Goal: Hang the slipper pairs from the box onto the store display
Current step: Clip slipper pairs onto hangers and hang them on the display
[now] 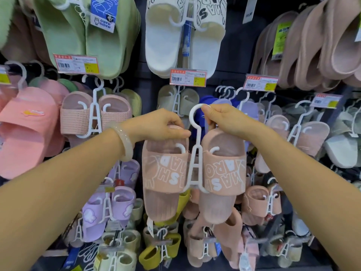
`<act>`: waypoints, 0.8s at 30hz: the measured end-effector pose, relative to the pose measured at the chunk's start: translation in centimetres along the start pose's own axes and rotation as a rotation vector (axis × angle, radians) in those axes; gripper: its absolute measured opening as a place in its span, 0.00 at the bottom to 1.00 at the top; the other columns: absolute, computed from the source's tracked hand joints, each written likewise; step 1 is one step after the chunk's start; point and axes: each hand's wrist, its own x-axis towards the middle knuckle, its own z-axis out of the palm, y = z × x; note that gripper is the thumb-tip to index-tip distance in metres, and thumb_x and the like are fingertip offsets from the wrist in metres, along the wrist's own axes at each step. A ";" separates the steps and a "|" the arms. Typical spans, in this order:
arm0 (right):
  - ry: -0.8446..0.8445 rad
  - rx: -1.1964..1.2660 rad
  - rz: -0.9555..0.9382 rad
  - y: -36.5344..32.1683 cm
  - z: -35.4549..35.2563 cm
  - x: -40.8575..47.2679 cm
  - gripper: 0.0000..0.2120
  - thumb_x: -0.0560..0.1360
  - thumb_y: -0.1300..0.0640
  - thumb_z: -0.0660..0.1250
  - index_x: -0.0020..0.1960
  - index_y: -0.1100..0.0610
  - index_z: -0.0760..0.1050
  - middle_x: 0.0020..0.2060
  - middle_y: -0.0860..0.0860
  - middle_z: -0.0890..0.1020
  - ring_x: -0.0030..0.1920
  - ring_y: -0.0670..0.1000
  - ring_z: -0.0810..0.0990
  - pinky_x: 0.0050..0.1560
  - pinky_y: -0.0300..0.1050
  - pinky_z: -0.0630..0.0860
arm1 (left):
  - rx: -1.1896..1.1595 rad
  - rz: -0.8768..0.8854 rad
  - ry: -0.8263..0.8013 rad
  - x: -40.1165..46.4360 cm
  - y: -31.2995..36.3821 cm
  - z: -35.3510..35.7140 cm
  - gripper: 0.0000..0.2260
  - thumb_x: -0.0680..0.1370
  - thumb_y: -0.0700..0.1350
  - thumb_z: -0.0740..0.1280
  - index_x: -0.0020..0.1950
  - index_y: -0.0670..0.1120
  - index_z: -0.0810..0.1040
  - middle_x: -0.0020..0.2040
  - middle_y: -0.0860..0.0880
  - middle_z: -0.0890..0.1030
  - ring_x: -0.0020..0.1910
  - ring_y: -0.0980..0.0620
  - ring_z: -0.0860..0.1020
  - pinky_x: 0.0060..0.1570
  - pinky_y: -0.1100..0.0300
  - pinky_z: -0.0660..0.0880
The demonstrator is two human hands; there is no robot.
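Presently both hands held the pink slipper pair (193, 173) before the display: left hand (162, 124) pinching a heel, right hand (224, 118) clenched on the white hanger hook (195, 114); hook should stay level approaching the peg.

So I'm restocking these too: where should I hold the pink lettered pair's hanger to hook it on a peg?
Hold the white hanger by its straight neck just under the hook, coming from the side. The hook's opening must stay free for the peg. The right hand pinches the hook's tip, which could get in the way, while the left hand steadies the left slipper.
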 end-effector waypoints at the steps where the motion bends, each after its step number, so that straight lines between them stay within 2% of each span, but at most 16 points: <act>1: 0.009 -0.018 0.015 0.0 -0.1 0.0 0.21 0.80 0.44 0.52 0.36 0.57 0.69 0.32 0.50 0.74 0.35 0.48 0.70 0.41 0.37 0.69 | 0.000 0.018 -0.014 -0.1 -0.2 0.0 0.11 0.74 0.52 0.68 0.50 0.46 0.80 0.47 0.52 0.80 0.48 0.54 0.77 0.51 0.63 0.72; 4: 0.008 -0.025 0.020 -0.6 0.0 0.2 0.20 0.80 0.45 0.53 0.36 0.57 0.68 0.32 0.51 0.75 0.35 0.48 0.70 0.40 0.36 0.69 | -0.073 0.041 -0.023 0.2 -0.3 0.7 0.08 0.76 0.48 0.68 0.50 0.45 0.80 0.48 0.52 0.81 0.49 0.54 0.78 0.52 0.64 0.73; 6: 0.020 -0.009 0.027 -1.2 0.0 0.3 0.20 0.80 0.45 0.54 0.35 0.57 0.67 0.32 0.53 0.76 0.34 0.48 0.70 0.40 0.38 0.69 | -0.117 0.031 -0.034 0.5 -0.2 1.0 0.10 0.76 0.47 0.68 0.53 0.44 0.81 0.50 0.50 0.82 0.51 0.53 0.79 0.56 0.60 0.73; 9: 0.077 0.001 0.038 -1.5 -0.2 0.6 0.21 0.79 0.45 0.54 0.32 0.56 0.65 0.32 0.52 0.75 0.31 0.46 0.70 0.39 0.39 0.68 | -0.153 0.022 -0.035 0.8 0.0 0.6 0.10 0.75 0.48 0.68 0.50 0.44 0.81 0.48 0.47 0.82 0.46 0.54 0.77 0.54 0.56 0.74; 14: 0.100 -0.002 0.019 -1.7 -0.4 0.7 0.22 0.80 0.44 0.53 0.31 0.54 0.65 0.29 0.51 0.75 0.30 0.46 0.71 0.38 0.38 0.68 | -0.126 0.035 -0.046 1.1 0.6 -0.5 0.10 0.75 0.55 0.66 0.47 0.50 0.81 0.43 0.56 0.81 0.43 0.59 0.77 0.50 0.63 0.73; 16: 0.102 0.012 0.009 -1.7 -0.6 0.8 0.21 0.80 0.45 0.54 0.31 0.54 0.65 0.29 0.50 0.75 0.30 0.46 0.72 0.38 0.39 0.69 | -0.159 0.068 0.003 1.3 0.9 -1.0 0.11 0.77 0.54 0.63 0.40 0.51 0.79 0.34 0.60 0.77 0.34 0.62 0.73 0.40 0.68 0.70; 18: 0.125 0.038 0.001 -1.6 -1.1 0.9 0.21 0.80 0.46 0.54 0.31 0.53 0.66 0.28 0.49 0.74 0.29 0.43 0.72 0.38 0.39 0.69 | -0.204 0.106 0.076 1.6 1.4 -1.5 0.14 0.79 0.51 0.61 0.33 0.52 0.75 0.26 0.58 0.72 0.27 0.61 0.66 0.32 0.68 0.65; 20: 0.142 0.040 -0.017 -1.8 -1.6 0.9 0.20 0.80 0.47 0.54 0.32 0.54 0.67 0.29 0.48 0.74 0.28 0.42 0.72 0.39 0.40 0.69 | -0.229 0.149 0.108 2.0 2.0 -1.9 0.11 0.79 0.47 0.62 0.40 0.46 0.80 0.30 0.54 0.75 0.31 0.59 0.68 0.36 0.63 0.67; 22: 0.154 0.015 -0.031 -2.1 -2.2 0.7 0.19 0.80 0.48 0.54 0.34 0.55 0.68 0.31 0.49 0.74 0.31 0.45 0.72 0.41 0.43 0.69 | -0.243 0.180 0.108 2.4 2.8 -2.2 0.11 0.79 0.46 0.63 0.49 0.40 0.81 0.40 0.41 0.81 0.38 0.55 0.73 0.43 0.55 0.71; 24: 0.181 -0.016 -0.026 -2.6 -3.1 0.4 0.19 0.80 0.48 0.54 0.34 0.55 0.67 0.31 0.50 0.74 0.32 0.46 0.72 0.40 0.44 0.69 | -0.233 0.212 0.130 2.9 3.5 -2.5 0.10 0.78 0.46 0.64 0.48 0.41 0.81 0.45 0.38 0.82 0.39 0.51 0.75 0.46 0.53 0.72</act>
